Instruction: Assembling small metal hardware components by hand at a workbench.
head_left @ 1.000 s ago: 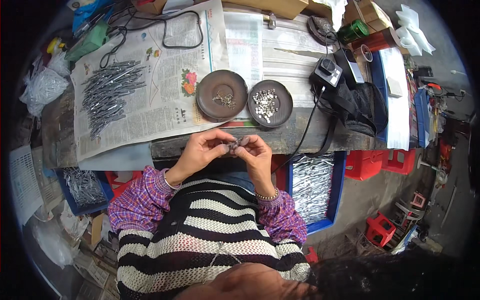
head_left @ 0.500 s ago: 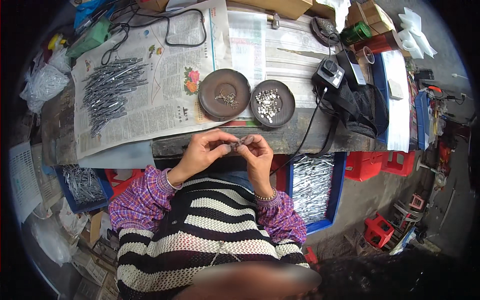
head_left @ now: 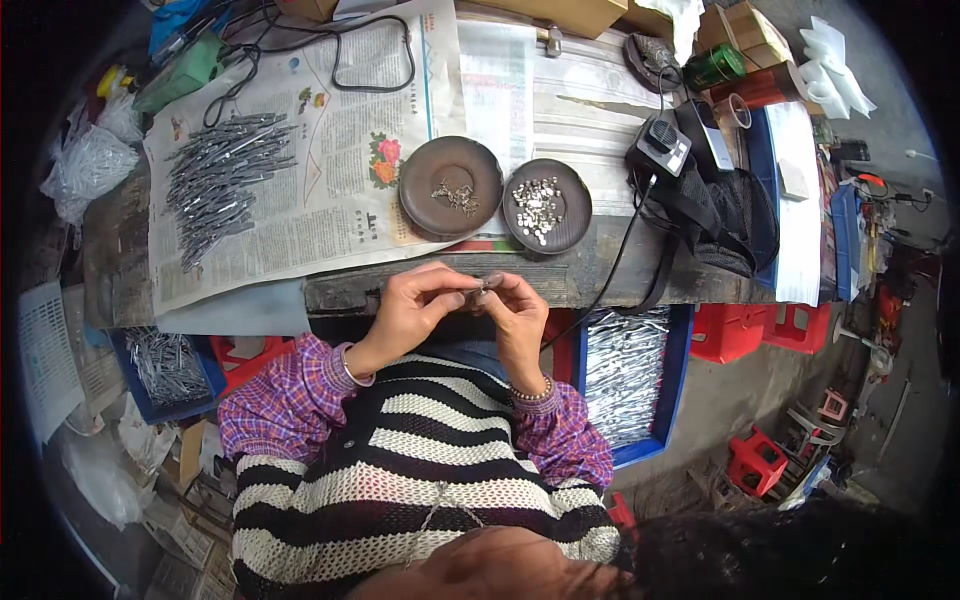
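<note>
Over the near edge of a worn, dark wooden workbench (head_left: 345, 293), I bring my bare left hand (head_left: 413, 303) and right hand (head_left: 516, 312) together, thumbs and forefingers pinched around a small, dark, metallic-looking piece (head_left: 484, 287). My fingertips cover most of it, so its full shape cannot be told. It sits in front of two round dishes: a larger dark-brown one (head_left: 418, 208) with slim, brassy metal bits (head_left: 458, 197), and a smaller ridged dark one (head_left: 575, 205) with shiny silvery bits (head_left: 538, 208). To the left, slender grey metal rods (head_left: 222, 180) lie heaped on a printed newspaper sheet (head_left: 335, 240).

A piece this small should weigh little and feel stiff, more apt to slip than to break. Smooth metal would likely roll under a loose pinch; I judge it best held by its opposite ends, between the pads of thumb and forefinger, with light, even pressure.
</note>
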Demonstrator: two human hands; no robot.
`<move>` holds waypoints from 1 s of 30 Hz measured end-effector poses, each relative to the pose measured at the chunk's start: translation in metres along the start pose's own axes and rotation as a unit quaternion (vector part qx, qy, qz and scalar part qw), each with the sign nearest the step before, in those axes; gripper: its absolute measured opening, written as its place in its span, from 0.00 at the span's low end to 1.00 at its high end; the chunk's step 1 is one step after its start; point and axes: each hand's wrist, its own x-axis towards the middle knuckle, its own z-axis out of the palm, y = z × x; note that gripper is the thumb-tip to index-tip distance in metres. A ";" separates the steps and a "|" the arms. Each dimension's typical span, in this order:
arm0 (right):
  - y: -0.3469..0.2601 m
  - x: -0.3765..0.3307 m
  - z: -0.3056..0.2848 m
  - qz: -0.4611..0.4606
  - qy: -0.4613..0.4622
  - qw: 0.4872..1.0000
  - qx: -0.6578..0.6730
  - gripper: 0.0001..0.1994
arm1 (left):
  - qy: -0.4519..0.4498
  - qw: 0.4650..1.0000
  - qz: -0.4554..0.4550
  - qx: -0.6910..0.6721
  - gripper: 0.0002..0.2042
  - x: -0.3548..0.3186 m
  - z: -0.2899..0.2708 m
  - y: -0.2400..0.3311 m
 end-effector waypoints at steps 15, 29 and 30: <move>-0.014 -0.004 0.009 0.038 -0.006 0.999 -0.028 0.06 | 0.046 0.999 0.008 -0.009 0.09 -0.002 0.003 0.000; -0.020 -0.001 0.011 -0.043 -0.015 0.978 -0.205 0.02 | 0.038 0.999 0.008 -0.018 0.10 -0.002 0.003 -0.004; -0.021 0.000 0.010 -0.042 -0.014 0.978 -0.205 0.02 | 0.038 0.999 0.006 -0.018 0.09 -0.002 0.003 -0.005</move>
